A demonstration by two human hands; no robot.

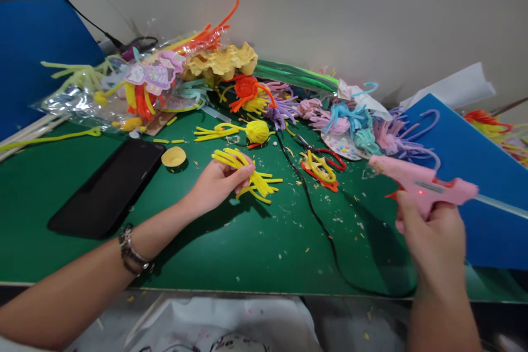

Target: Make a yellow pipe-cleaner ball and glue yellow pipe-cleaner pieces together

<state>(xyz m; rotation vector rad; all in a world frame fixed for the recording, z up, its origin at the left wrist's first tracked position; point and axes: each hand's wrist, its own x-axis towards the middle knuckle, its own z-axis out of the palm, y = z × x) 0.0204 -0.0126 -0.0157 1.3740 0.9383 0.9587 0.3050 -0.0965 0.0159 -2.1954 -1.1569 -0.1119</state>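
My left hand (225,179) pinches a bundle of yellow pipe cleaners (260,183) above the green table, their ends sticking out on both sides of the fingers. On the right, my right hand (433,231) is wrapped round the handle of a pink hot glue gun (424,182). A small red light shows on the gun's side, a glue stick juts from its back, and its nozzle points left. Behind my left hand lies a yellow pipe-cleaner figure (257,132) with a round body. A small yellow cup (174,157) sits to the left of that hand.
A black phone (109,187) lies at left. Scissors (325,157) rest near a black cord (307,198) crossing the green table (264,253). Colourful pipe-cleaner pieces, plastic bags and an egg carton (225,60) are heaped along the wall. Blue boards (474,192) stand at the sides.
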